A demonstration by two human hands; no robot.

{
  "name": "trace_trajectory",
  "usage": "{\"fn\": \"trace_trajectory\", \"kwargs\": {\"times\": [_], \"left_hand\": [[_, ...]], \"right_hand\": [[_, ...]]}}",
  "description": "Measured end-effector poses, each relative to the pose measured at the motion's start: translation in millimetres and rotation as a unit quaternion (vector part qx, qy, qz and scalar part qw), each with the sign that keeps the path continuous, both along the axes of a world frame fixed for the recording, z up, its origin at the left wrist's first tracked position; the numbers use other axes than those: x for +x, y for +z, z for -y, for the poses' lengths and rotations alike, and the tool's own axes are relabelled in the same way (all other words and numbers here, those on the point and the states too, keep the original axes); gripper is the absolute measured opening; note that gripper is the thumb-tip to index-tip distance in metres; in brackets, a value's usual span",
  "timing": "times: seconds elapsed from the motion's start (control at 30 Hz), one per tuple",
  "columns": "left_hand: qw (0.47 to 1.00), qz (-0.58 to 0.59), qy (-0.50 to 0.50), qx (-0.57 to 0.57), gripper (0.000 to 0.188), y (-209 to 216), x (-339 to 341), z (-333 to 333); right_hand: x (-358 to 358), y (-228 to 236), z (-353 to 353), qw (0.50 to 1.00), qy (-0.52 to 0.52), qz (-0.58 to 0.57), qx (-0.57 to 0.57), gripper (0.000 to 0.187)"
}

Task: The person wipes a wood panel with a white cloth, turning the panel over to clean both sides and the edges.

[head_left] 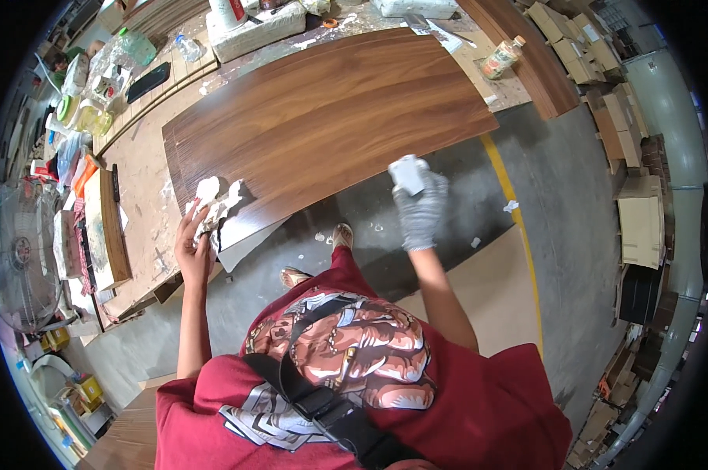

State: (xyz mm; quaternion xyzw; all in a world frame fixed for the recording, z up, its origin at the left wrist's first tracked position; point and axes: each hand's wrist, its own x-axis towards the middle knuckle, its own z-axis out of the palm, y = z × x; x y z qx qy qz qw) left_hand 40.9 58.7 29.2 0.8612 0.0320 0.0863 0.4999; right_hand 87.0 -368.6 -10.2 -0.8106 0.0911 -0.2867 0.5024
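A brown wood-grain board lies on the worktable in front of me. My left hand, bare, is at the board's near left corner, with its fingers closed on a crumpled white cloth or tissue. My right hand wears a grey knitted glove and grips a small white block-shaped pad. That pad is close to the board's near edge, right of its middle; whether it touches the edge I cannot tell.
Along the table's back are a wrapped white block and a labelled bottle. A black phone and clear bottles sit at the left. A fan stands far left. Cardboard boxes are stacked at the right.
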Motion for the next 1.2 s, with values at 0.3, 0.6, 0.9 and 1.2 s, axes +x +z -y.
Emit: {"fn": "trace_trajectory", "kwargs": {"times": [0.3, 0.6, 0.9, 1.2], "left_hand": [[1.000, -0.018, 0.016, -0.004, 0.055, -9, 2, -22], [0.913, -0.067, 0.133, -0.379, 0.029, -52, -12, -67], [0.884, -0.029, 0.135, -0.447, 0.026, -46, -20, -89], [0.862, 0.035, 0.230, -0.451, 0.025, -35, -63, -135]], "right_hand": [[-44, 0, -108, 0.972, 0.172, 0.011, -0.163, 0.069], [-27, 2, -82, 0.993, 0.033, 0.047, -0.103, 0.063], [-62, 10, -173, 0.974, 0.191, 0.070, -0.095, 0.069], [-60, -7, -196, 0.960, 0.221, 0.066, -0.157, 0.048]]}}
